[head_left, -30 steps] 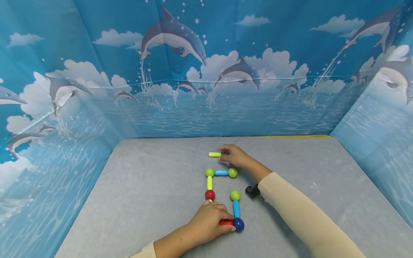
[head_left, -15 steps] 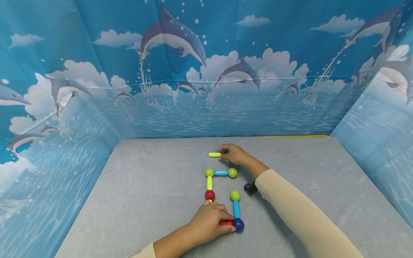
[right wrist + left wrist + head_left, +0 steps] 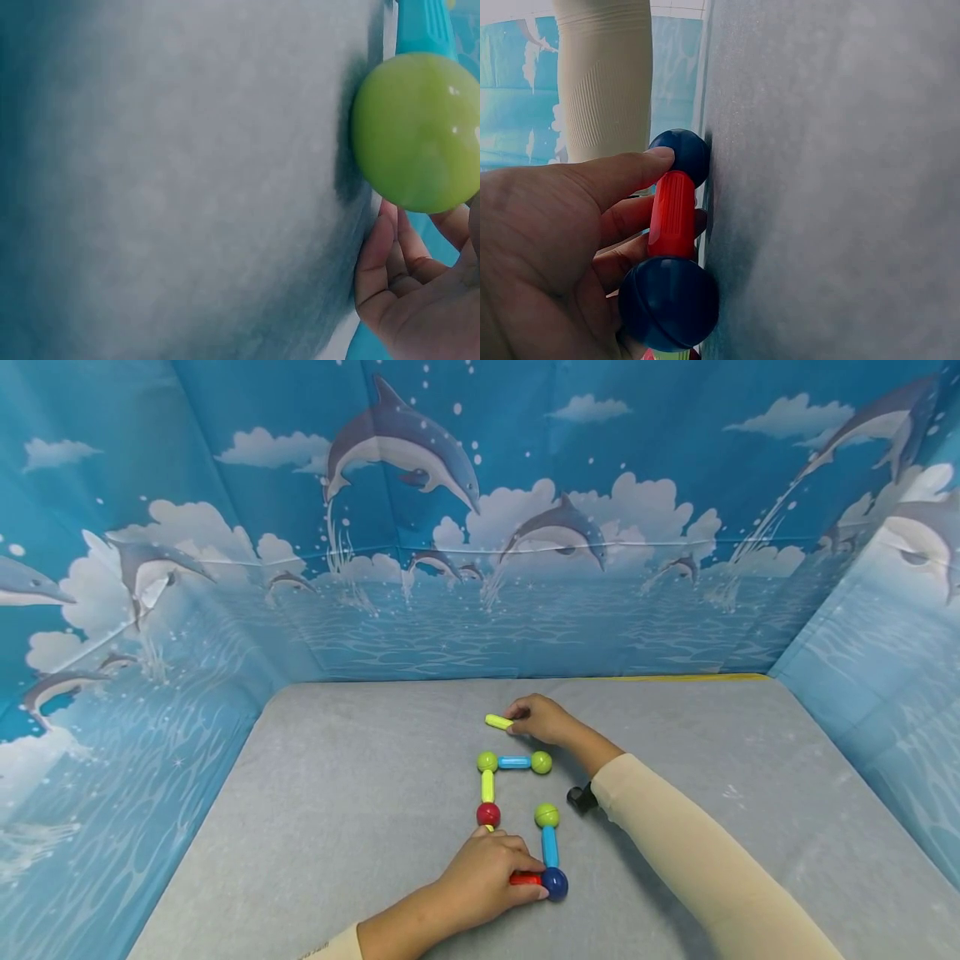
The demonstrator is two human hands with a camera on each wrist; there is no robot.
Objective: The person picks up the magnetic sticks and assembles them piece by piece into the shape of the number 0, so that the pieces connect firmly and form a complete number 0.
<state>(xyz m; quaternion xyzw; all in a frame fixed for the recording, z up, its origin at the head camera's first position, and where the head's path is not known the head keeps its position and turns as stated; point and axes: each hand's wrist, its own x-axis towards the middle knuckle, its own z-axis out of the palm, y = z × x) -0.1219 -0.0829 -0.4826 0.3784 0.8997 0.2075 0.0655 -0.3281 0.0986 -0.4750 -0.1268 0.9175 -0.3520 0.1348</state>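
At the far side of the table, my right hand [image 3: 546, 720] pinches the right end of a yellow-green magnetic rod [image 3: 498, 722], which lies slanted. In front of me, my left hand [image 3: 483, 875] holds a red magnetic rod [image 3: 527, 878] with a dark blue ball [image 3: 555, 883] at its right end. The left wrist view shows the thumb on that ball, fingers behind the rod, and a second blue ball [image 3: 669, 301] at the other end. From the right ball, a blue rod [image 3: 550, 846] runs up to a green ball [image 3: 547, 815].
Beyond the left hand, a red ball [image 3: 488, 814], a yellow-green rod [image 3: 488, 786], a green ball [image 3: 487, 762], a light blue rod [image 3: 514, 762] and another green ball [image 3: 541, 762] form a corner. A dolphin-print curtain [image 3: 480, 618] borders the grey table [image 3: 360, 793].
The loose yellow-green rod has turned from level to slanted, its right end nearer me, as the right hand's fingers closed on it. The left hand has stayed in place.
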